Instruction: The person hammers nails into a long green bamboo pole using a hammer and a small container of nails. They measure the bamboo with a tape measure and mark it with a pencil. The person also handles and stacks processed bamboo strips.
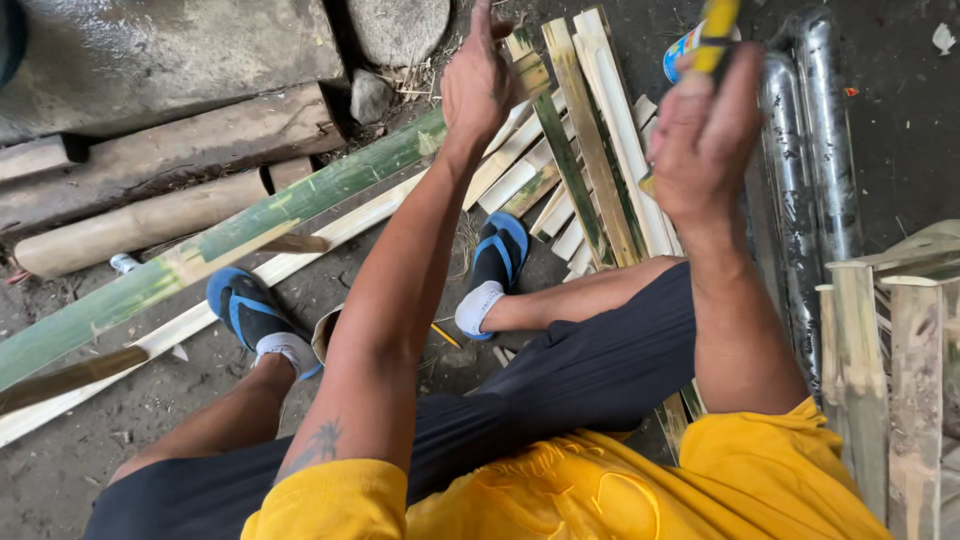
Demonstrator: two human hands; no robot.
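Dirt ground (60, 470) is lying under the seated person, strewn with split bamboo slats (590, 150) and a long green bamboo pole (250, 225). Right hand (703, 140) is clenching shut around a yellow-handled tool (715, 35), raised above the slats. Left hand (480, 85) is closing on the upper end of a green-edged bamboo strip (560, 150), which is running down from the fingers toward the blue sandals (500, 250).

Bamboo slats (585, 130) between left hand (480, 85) and right hand (705, 140); long pole (200, 250) left; upright slats (890, 370) right.
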